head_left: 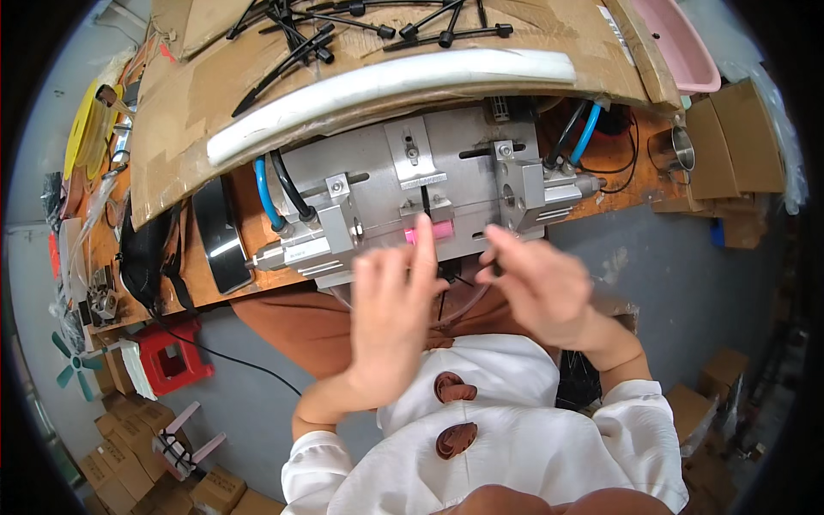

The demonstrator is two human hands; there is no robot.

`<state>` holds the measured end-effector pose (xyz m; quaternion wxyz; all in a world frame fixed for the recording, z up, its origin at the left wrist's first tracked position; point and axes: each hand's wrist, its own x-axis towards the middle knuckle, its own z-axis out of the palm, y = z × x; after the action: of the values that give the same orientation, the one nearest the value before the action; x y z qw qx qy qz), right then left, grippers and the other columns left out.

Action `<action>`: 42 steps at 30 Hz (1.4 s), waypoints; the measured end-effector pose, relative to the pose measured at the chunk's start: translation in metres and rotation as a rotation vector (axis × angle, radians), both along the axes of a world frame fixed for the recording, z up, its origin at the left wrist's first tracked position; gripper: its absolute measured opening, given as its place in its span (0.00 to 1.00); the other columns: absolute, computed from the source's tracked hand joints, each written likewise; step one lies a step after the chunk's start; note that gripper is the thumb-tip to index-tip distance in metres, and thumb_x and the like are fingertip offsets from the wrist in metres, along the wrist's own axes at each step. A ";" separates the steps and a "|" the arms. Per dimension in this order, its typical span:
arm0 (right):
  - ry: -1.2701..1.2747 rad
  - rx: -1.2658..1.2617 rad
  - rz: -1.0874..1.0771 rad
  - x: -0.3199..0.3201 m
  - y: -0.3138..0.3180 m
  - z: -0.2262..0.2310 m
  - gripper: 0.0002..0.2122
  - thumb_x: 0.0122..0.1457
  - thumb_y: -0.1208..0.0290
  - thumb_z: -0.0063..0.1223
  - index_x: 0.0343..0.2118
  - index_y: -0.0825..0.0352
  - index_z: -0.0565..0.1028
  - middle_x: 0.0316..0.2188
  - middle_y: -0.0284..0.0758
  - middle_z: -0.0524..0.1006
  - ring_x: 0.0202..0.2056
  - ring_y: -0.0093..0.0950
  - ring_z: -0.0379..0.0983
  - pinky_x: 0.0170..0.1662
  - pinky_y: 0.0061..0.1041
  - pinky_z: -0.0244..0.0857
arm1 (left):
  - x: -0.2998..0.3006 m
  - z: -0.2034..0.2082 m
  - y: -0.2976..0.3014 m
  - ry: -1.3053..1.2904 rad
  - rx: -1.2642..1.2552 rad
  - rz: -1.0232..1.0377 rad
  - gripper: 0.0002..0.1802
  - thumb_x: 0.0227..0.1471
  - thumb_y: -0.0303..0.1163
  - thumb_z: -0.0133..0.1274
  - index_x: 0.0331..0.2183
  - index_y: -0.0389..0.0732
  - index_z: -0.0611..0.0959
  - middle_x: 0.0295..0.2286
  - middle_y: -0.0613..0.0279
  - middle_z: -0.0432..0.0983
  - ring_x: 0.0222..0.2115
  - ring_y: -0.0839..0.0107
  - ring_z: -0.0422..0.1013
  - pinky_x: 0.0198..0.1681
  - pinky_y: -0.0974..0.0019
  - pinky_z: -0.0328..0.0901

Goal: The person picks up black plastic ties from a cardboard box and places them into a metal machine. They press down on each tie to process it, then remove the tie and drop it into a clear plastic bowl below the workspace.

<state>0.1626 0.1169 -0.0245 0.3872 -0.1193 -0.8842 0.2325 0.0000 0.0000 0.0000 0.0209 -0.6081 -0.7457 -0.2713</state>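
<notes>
My left hand (390,300) reaches over the front of a metal fixture (369,206), index finger stretched out. That fingertip touches a pink cylindrical piece (441,230) at the fixture's middle, just below a small metal block with a dark slim part in it. To its right, my right hand (541,283) is closed in a pinch, slightly blurred. A thin black rod (493,193), smeared by motion, seems to rise from its fingers; its lower end is mostly hidden. Metal cylinder blocks (322,236) flank the pink piece on both sides.
Cardboard (343,51) covers the bench's back, bearing several black rods with knobs (421,30) and a white foam strip (386,90). Blue hoses (264,193) run beneath it. A black phone-like slab (220,236) lies left; a metal cup (674,150) stands right. A red stool (172,356) sits below.
</notes>
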 end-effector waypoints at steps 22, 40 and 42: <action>-0.190 0.138 0.036 -0.016 0.021 0.037 0.23 0.45 0.75 0.64 0.48 0.68 0.74 0.17 0.32 0.69 0.17 0.22 0.65 0.19 0.23 0.61 | -0.114 0.060 0.151 0.405 0.033 0.222 0.18 0.52 0.42 0.54 0.32 0.34 0.78 0.28 0.50 0.76 0.31 0.52 0.75 0.33 0.56 0.69; -0.178 -0.341 0.015 -0.079 0.133 0.154 0.20 0.58 0.71 0.55 0.50 0.76 0.68 0.39 0.48 0.78 0.38 0.31 0.79 0.30 0.23 0.76 | -0.072 0.063 0.045 -0.070 0.373 -0.024 0.20 0.43 0.17 0.57 0.42 0.40 0.81 0.31 0.59 0.74 0.30 0.69 0.70 0.33 0.69 0.65; 0.075 -0.612 0.111 -0.061 0.126 0.143 0.16 0.58 0.74 0.54 0.46 0.79 0.70 0.38 0.49 0.78 0.37 0.32 0.79 0.26 0.20 0.76 | -0.023 0.026 0.011 -0.108 0.306 -0.023 0.28 0.40 0.16 0.58 0.48 0.36 0.76 0.34 0.57 0.73 0.32 0.65 0.68 0.36 0.67 0.65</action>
<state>0.1015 0.2425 0.1189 0.3522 -0.1732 -0.7634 0.5130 -0.0226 0.0109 0.0256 0.0700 -0.5907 -0.6888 -0.4144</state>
